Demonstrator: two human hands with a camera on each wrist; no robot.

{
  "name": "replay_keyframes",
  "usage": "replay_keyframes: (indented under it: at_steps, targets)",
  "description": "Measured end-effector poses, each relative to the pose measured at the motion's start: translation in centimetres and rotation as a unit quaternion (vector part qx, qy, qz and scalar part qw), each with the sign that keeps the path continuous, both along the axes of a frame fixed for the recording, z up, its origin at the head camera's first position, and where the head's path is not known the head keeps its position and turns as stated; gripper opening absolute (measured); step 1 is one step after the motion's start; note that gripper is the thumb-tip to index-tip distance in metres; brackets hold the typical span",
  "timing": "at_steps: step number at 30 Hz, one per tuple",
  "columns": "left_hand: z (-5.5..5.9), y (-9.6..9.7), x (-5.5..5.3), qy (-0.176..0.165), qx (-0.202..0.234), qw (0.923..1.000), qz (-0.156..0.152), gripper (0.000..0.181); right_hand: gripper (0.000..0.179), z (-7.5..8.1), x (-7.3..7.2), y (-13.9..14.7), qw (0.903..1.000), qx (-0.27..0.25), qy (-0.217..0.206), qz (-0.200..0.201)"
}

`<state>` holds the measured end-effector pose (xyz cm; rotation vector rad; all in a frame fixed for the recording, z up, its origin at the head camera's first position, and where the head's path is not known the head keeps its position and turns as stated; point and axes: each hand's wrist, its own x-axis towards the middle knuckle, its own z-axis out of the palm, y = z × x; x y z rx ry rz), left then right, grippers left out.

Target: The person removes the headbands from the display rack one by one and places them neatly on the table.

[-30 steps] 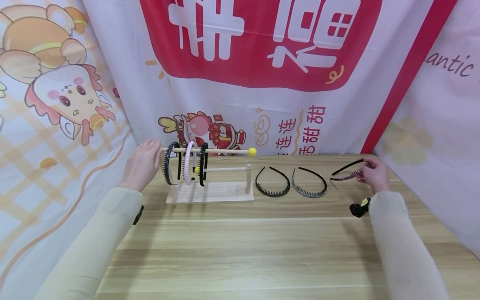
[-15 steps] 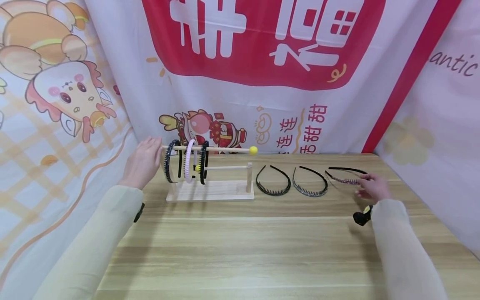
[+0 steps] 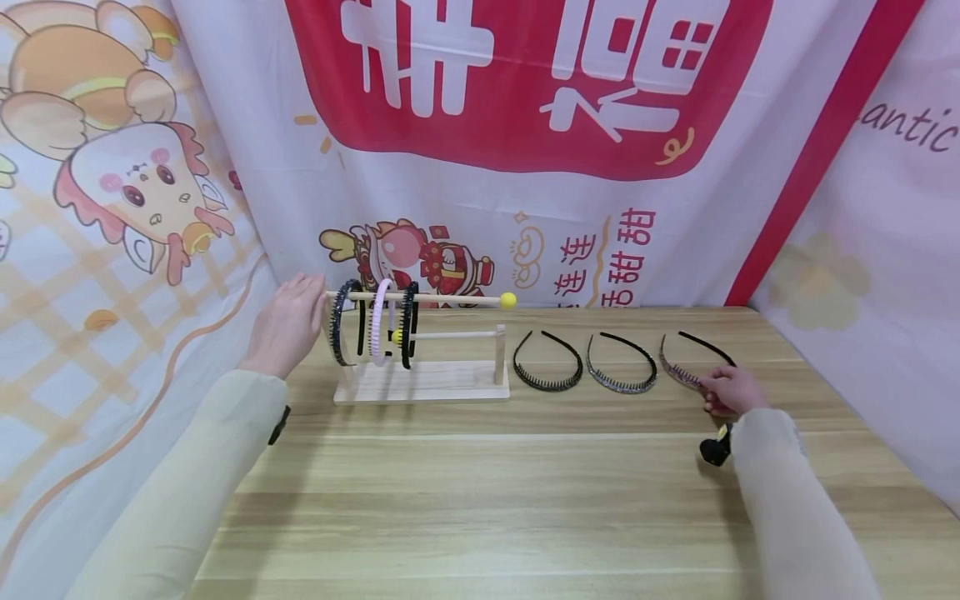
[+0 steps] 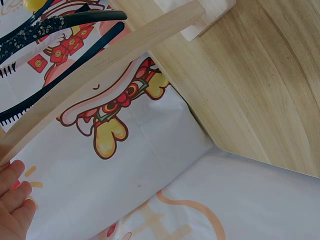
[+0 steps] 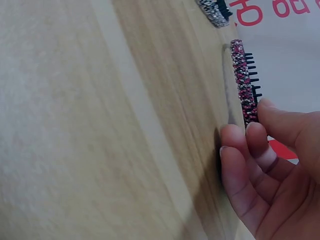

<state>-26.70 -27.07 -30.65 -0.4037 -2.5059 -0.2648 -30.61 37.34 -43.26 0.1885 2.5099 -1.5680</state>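
In the head view my left hand (image 3: 288, 321) holds the left upright of a wooden headband rack (image 3: 420, 392); the left wrist view shows its curled fingertips beside the upright (image 4: 115, 55). On the upper rod hang a dark speckled headband (image 3: 337, 325), a pale pink headband (image 3: 378, 321) and a black headband (image 3: 407, 325). At the right, my right hand (image 3: 735, 390) pinches the front of a toothed headband (image 3: 678, 375) between thumb and fingers. Up close in the right wrist view, this headband (image 5: 242, 80) has pink, silver and black glitter. Fingertips cover part of its band.
A black headband (image 3: 547, 385) and a silver-glitter headband (image 3: 621, 387) lie on the wooden table (image 3: 480, 500) between rack and right hand. The upper rod ends in a yellow ball (image 3: 507, 301). Printed cloth (image 3: 465, 192) hangs close behind and at both sides.
The pink-glitter headband has come down and turned, its open ends now facing the back. My right hand loosened, then pinched its front again, moving slightly nearer. My left hand has stayed put.
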Motion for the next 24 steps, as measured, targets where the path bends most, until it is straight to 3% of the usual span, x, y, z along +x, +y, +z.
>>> replay_keyframes:
  at_steps: [13,20,24]
  targets:
    - [0.0,0.1,-0.1,-0.003,-0.001,1.0,0.003,0.037,0.018,-0.2,-0.2,0.0,0.9997,0.002,0.024,0.006]
    - [0.0,0.1,0.0,0.002,0.002,1.0,-0.001,0.036,0.03,2.5,-0.8,-1.4,0.9932,0.03,0.109,0.028]
    - [0.0,0.1,-0.1,0.002,0.002,1.0,-0.002,0.036,0.036,4.5,-1.3,-2.7,0.9922,0.032,0.117,0.028]
